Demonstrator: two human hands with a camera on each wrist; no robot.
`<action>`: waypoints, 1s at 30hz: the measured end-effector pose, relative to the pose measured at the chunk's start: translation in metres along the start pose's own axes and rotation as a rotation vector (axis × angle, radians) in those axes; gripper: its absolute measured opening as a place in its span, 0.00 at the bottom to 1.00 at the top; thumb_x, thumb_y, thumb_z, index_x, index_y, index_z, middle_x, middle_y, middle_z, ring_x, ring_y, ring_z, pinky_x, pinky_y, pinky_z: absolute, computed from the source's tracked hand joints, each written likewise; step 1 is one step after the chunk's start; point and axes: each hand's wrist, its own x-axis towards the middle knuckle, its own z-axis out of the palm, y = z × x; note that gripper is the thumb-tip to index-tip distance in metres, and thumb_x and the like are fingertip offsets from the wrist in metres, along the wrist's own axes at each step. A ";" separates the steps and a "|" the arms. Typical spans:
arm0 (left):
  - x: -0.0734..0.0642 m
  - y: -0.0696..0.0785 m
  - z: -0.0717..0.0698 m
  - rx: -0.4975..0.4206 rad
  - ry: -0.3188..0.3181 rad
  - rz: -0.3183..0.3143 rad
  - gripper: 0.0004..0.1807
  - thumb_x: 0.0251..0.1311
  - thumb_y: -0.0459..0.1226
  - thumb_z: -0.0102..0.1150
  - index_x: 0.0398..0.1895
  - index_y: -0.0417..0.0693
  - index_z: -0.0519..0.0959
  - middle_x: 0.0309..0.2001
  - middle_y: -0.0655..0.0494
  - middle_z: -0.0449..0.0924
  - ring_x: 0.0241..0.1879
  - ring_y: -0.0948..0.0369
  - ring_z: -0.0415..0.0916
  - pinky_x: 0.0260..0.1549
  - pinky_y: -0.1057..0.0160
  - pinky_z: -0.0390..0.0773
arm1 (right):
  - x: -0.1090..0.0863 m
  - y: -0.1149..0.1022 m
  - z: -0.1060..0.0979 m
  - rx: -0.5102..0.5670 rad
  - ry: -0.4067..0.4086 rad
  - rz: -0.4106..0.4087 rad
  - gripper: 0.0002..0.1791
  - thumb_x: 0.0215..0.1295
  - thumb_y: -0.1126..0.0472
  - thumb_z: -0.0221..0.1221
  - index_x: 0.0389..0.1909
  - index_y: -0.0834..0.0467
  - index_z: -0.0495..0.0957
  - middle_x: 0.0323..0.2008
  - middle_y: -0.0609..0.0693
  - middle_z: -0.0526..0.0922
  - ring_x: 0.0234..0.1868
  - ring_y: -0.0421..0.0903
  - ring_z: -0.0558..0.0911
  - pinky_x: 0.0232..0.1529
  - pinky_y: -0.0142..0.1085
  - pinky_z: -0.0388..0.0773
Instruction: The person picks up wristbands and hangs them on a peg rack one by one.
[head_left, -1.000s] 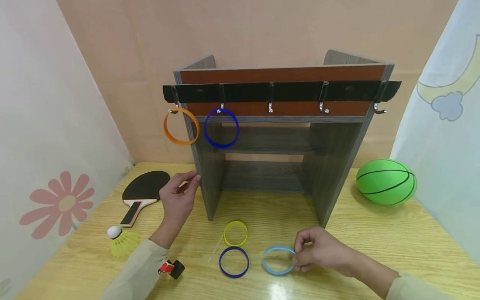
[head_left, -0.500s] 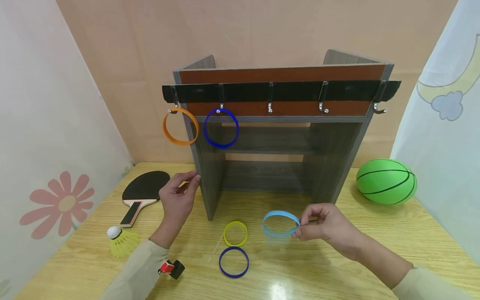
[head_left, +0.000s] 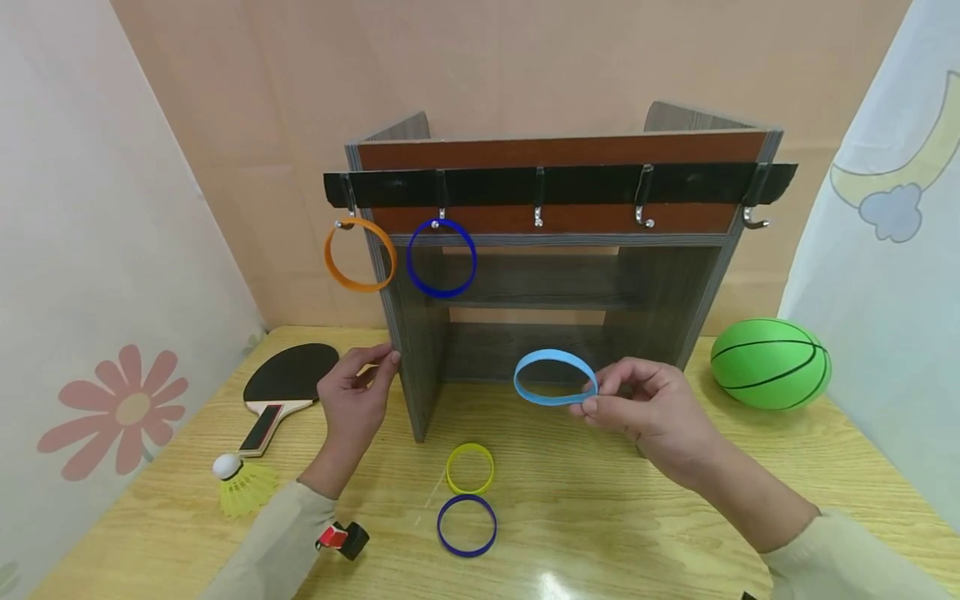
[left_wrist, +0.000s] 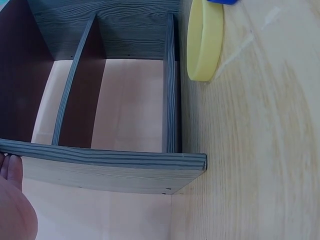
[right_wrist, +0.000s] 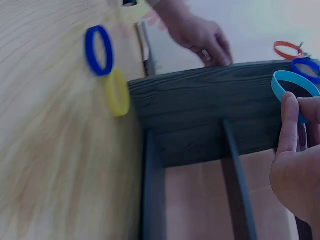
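My right hand (head_left: 660, 417) pinches a light blue silicone wristband (head_left: 555, 355) between thumb and fingers, held in the air before the shelf's lower opening. At the left, bent fingers and thumb of my left hand (head_left: 356, 400) grip the front edge of the grey wooden shelf (head_left: 415, 350). An orange wristband (head_left: 362, 288) hangs from the leftmost hook (head_left: 344, 223), and a blue wristband (head_left: 442, 293) from the hook beside it. On the table a yellow wristband (head_left: 471, 492) and a dark blue wristband (head_left: 467, 554) lie almost touching.
Along the black strip (head_left: 585, 185), three more metal hooks hold nothing. Left of the shelf lie a table tennis bat (head_left: 292, 372) and a yellow shuttlecock (head_left: 246, 487). A green ball (head_left: 771, 364) sits to its right. Cloth hangs behind and at both sides.
My right hand has lifted the light blue wristband off the table and carried it up towards the shelf. The left hand keeps its place on the shelf's edge.
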 end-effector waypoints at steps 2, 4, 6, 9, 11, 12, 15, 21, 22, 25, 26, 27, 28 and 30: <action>0.002 0.008 0.001 0.011 -0.008 0.002 0.07 0.49 0.15 0.60 0.33 0.23 0.80 0.29 0.34 0.78 0.31 0.66 0.79 0.34 0.69 0.81 | 0.006 -0.003 0.005 0.039 -0.009 -0.035 0.17 0.57 0.84 0.52 0.31 0.60 0.79 0.35 0.54 0.80 0.37 0.51 0.84 0.42 0.39 0.81; 0.003 0.013 0.001 0.015 -0.011 0.000 0.07 0.49 0.15 0.60 0.33 0.22 0.80 0.28 0.34 0.78 0.31 0.65 0.79 0.34 0.69 0.81 | 0.012 -0.006 0.009 0.073 -0.010 -0.068 0.16 0.57 0.84 0.52 0.31 0.61 0.79 0.34 0.55 0.80 0.37 0.52 0.84 0.42 0.38 0.81; 0.002 0.008 0.001 0.009 -0.005 0.001 0.07 0.50 0.16 0.60 0.33 0.24 0.80 0.29 0.35 0.79 0.31 0.65 0.79 0.34 0.69 0.81 | 0.018 -0.010 0.014 0.107 -0.008 -0.102 0.16 0.57 0.85 0.51 0.31 0.63 0.79 0.34 0.56 0.80 0.36 0.53 0.84 0.42 0.38 0.81; -0.001 -0.005 0.000 -0.007 0.010 0.003 0.06 0.51 0.17 0.61 0.34 0.26 0.81 0.29 0.37 0.79 0.31 0.65 0.79 0.34 0.69 0.81 | 0.026 -0.016 0.021 0.147 0.003 -0.144 0.16 0.57 0.85 0.50 0.32 0.64 0.79 0.34 0.57 0.80 0.36 0.53 0.84 0.41 0.37 0.81; -0.003 -0.012 -0.001 -0.016 0.017 0.003 0.06 0.52 0.19 0.62 0.34 0.28 0.82 0.29 0.39 0.80 0.31 0.65 0.79 0.34 0.69 0.81 | 0.031 -0.019 0.024 0.166 0.004 -0.171 0.16 0.57 0.85 0.50 0.32 0.64 0.79 0.33 0.58 0.80 0.36 0.54 0.84 0.41 0.38 0.81; -0.003 -0.013 -0.001 -0.017 0.018 0.000 0.06 0.52 0.19 0.62 0.34 0.28 0.82 0.30 0.39 0.80 0.31 0.64 0.80 0.34 0.68 0.81 | 0.034 -0.020 0.026 0.175 0.003 -0.184 0.15 0.58 0.85 0.50 0.32 0.65 0.78 0.33 0.58 0.80 0.36 0.54 0.84 0.41 0.38 0.81; -0.003 -0.012 -0.001 -0.023 0.017 -0.001 0.07 0.51 0.18 0.62 0.34 0.28 0.82 0.29 0.39 0.80 0.31 0.63 0.80 0.34 0.67 0.81 | 0.040 -0.025 0.030 0.203 -0.006 -0.219 0.14 0.58 0.85 0.51 0.32 0.66 0.78 0.33 0.59 0.80 0.36 0.55 0.84 0.41 0.39 0.81; -0.002 -0.012 0.000 -0.027 0.024 0.007 0.06 0.51 0.19 0.63 0.33 0.28 0.82 0.29 0.40 0.80 0.31 0.63 0.80 0.33 0.67 0.81 | 0.052 -0.036 0.038 0.221 0.036 -0.236 0.11 0.58 0.84 0.53 0.29 0.67 0.78 0.31 0.60 0.81 0.36 0.55 0.84 0.41 0.38 0.81; -0.002 -0.012 -0.001 -0.027 0.025 0.009 0.06 0.51 0.18 0.62 0.33 0.28 0.82 0.29 0.40 0.80 0.31 0.63 0.80 0.33 0.67 0.81 | 0.054 -0.037 0.039 0.222 0.050 -0.239 0.11 0.58 0.84 0.52 0.29 0.67 0.77 0.31 0.60 0.82 0.35 0.54 0.84 0.41 0.38 0.81; -0.002 -0.012 -0.001 -0.026 0.023 0.011 0.06 0.51 0.18 0.62 0.33 0.28 0.82 0.29 0.40 0.80 0.31 0.63 0.80 0.33 0.68 0.81 | 0.061 -0.042 0.042 0.232 0.086 -0.252 0.11 0.58 0.84 0.51 0.28 0.68 0.77 0.30 0.61 0.82 0.34 0.54 0.84 0.41 0.38 0.81; -0.002 -0.012 -0.001 -0.027 0.021 0.010 0.06 0.51 0.18 0.62 0.33 0.28 0.82 0.29 0.40 0.80 0.31 0.63 0.80 0.33 0.68 0.81 | 0.063 -0.043 0.042 0.234 0.098 -0.258 0.11 0.58 0.84 0.51 0.28 0.68 0.77 0.29 0.61 0.82 0.34 0.54 0.84 0.41 0.38 0.81; -0.002 -0.012 -0.001 -0.027 0.020 0.009 0.06 0.51 0.18 0.62 0.33 0.28 0.82 0.29 0.40 0.80 0.31 0.63 0.80 0.33 0.68 0.81 | 0.065 -0.044 0.043 0.239 0.108 -0.263 0.11 0.58 0.85 0.51 0.28 0.68 0.77 0.29 0.61 0.82 0.34 0.54 0.84 0.41 0.38 0.81; -0.002 -0.012 -0.001 -0.028 0.020 0.007 0.06 0.51 0.18 0.62 0.33 0.28 0.82 0.29 0.40 0.80 0.31 0.63 0.80 0.34 0.67 0.81 | 0.067 -0.044 0.043 0.245 0.119 -0.263 0.11 0.58 0.85 0.51 0.27 0.68 0.77 0.29 0.61 0.82 0.34 0.54 0.84 0.41 0.38 0.81; -0.003 -0.012 -0.001 -0.032 0.020 0.004 0.06 0.51 0.18 0.62 0.33 0.27 0.82 0.30 0.39 0.80 0.32 0.63 0.80 0.34 0.67 0.81 | 0.070 -0.045 0.044 0.257 0.138 -0.261 0.11 0.58 0.85 0.51 0.27 0.68 0.77 0.29 0.61 0.82 0.34 0.54 0.84 0.40 0.37 0.81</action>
